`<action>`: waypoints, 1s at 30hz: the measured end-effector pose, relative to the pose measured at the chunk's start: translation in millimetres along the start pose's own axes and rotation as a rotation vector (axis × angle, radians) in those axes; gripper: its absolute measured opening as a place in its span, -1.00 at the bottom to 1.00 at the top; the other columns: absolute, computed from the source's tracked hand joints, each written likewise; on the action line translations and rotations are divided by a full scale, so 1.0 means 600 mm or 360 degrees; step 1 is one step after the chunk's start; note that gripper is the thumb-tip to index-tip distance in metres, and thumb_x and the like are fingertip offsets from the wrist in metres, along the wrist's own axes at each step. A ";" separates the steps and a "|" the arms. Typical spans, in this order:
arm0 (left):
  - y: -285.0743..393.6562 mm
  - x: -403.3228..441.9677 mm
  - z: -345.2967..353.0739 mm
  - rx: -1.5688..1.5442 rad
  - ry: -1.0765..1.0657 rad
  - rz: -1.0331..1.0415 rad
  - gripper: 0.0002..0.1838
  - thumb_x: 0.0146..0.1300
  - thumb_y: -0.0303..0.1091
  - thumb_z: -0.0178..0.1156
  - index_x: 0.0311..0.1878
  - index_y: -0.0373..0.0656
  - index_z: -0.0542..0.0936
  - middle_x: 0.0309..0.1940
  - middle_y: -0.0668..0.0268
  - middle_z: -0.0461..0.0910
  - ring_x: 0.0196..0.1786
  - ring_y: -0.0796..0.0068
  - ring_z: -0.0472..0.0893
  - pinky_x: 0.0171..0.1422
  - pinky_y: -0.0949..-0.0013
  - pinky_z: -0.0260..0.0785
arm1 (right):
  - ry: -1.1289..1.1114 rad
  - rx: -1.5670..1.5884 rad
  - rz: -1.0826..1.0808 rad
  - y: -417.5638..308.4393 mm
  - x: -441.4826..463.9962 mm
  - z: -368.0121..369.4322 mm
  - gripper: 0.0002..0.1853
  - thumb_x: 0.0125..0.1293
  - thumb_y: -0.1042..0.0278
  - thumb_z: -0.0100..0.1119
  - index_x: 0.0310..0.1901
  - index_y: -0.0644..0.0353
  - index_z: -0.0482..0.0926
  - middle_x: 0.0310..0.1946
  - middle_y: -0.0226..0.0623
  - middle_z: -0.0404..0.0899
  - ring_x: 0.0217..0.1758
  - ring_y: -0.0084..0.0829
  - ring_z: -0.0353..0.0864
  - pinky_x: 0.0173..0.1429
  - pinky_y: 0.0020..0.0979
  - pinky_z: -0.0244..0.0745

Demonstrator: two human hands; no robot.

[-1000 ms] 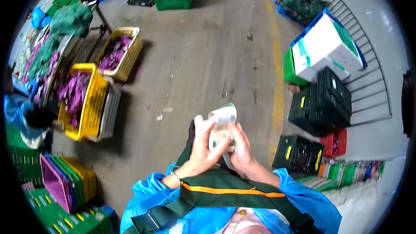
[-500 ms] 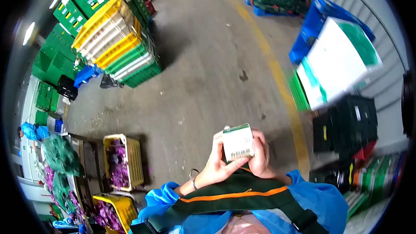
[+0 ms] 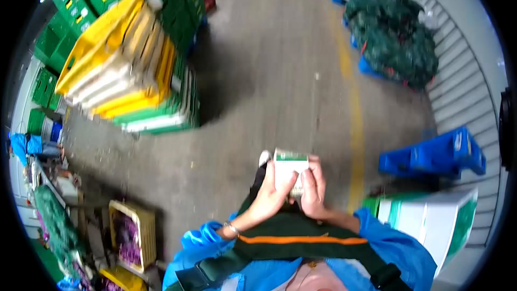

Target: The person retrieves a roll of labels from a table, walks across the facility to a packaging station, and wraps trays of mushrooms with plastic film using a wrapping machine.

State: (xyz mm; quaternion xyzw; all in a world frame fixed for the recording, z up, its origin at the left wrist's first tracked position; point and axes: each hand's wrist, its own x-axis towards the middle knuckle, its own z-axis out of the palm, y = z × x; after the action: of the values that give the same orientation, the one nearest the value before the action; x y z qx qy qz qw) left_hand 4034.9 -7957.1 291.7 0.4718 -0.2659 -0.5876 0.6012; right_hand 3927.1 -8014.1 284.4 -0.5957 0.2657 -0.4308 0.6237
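Observation:
Between my two hands, in front of my waist, is a small white block with a green band [image 3: 291, 163], either a carton or a stack of labels; I cannot tell which. My left hand [image 3: 273, 191] grips its left side, with the thumb across the face. On the right side, my right hand [image 3: 313, 189] holds it, its thumb also on the front. Dark printing along the lower part is partly covered by the thumbs. A bracelet [image 3: 230, 229] circles my left wrist.
Stacked yellow, white and green crates [image 3: 129, 75] stand ahead left. A blue pallet [image 3: 431, 155] and white-and-green boxes [image 3: 420, 221] are at right. Dark green netted sacks [image 3: 393, 37] lie ahead right. A yellow crate [image 3: 146, 237] holds purple produce. A person in blue [image 3: 24, 145] is far left.
The crate stack, netted sacks and blue pallet appear nearer and lower as my view moves forward. The block's face is tilted further away, and both thumbs now lie across it.

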 end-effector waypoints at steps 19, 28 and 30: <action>0.412 1.344 -0.127 0.0754 -0.0069 0.0337 -0.51 0.21 -0.20 0.11 0.07 -0.31 0.23 -0.11 0.21 0.32 -0.05 0.47 0.36 0.02 0.40 0.26 | 0.0389 0.0321 0.0455 0.188 1.342 -0.216 -0.72 0.32 0.28 -0.22 -0.01 0.24 0.25 -0.13 -0.32 0.35 -0.14 -0.54 0.38 -0.01 -0.48 0.31; 0.554 1.969 -0.349 -0.0016 0.0586 0.0186 -0.51 0.18 -0.24 0.14 0.06 -0.30 0.24 -0.07 0.18 0.36 -0.03 0.44 0.40 0.06 0.37 0.28 | -0.0055 0.0240 0.0708 0.428 2.069 -0.198 -0.82 0.27 0.37 -0.07 -0.18 0.26 0.42 -0.26 -0.39 0.46 -0.17 -0.61 0.39 -0.03 -0.54 0.30; 0.638 2.125 -0.374 -0.0287 0.0461 -0.0031 -0.54 0.22 -0.20 0.10 0.07 -0.28 0.27 -0.10 0.21 0.39 -0.11 0.51 0.44 0.03 0.43 0.29 | -0.0079 0.0029 0.0516 0.484 2.236 -0.215 -0.83 0.25 0.36 -0.05 -0.18 0.24 0.43 -0.27 -0.37 0.47 -0.17 -0.60 0.40 -0.04 -0.54 0.31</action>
State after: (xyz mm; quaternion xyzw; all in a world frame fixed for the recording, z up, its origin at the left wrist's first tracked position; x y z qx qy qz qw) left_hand 4620.2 -9172.8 236.4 0.4981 -0.1180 -0.5408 0.6674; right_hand 4536.3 -9249.6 226.5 -0.5496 0.3390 -0.3121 0.6968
